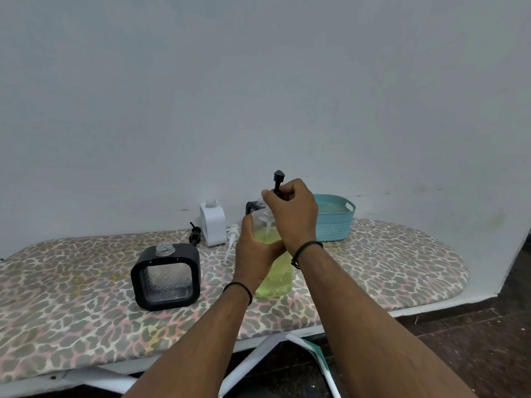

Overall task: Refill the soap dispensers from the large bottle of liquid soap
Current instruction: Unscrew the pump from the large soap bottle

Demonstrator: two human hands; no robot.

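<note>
left hand [253, 254]: i see it wrapped around the middle of the clear bottle of green liquid soap [274, 278], which stands upright on the ironing board [373, 262].
right hand [290, 211]: its grip is curled tight on the black pump head [278, 182] at the bottle's neck, the nozzle sticking up above the knuckles.
black-framed dispenser [166, 278]: just left of the bottle, uncapped, upright and apart from it.
white dispenser [213, 222]: further back near the wall, also uncapped.
loose pumps: a black pump [194, 234] and a white pump [231, 239] lie either side of the white dispenser.
second black dispenser [254, 206]: mostly hidden behind my hands.
teal basket [334, 222]: behind the right wrist, near the wall.
</note>
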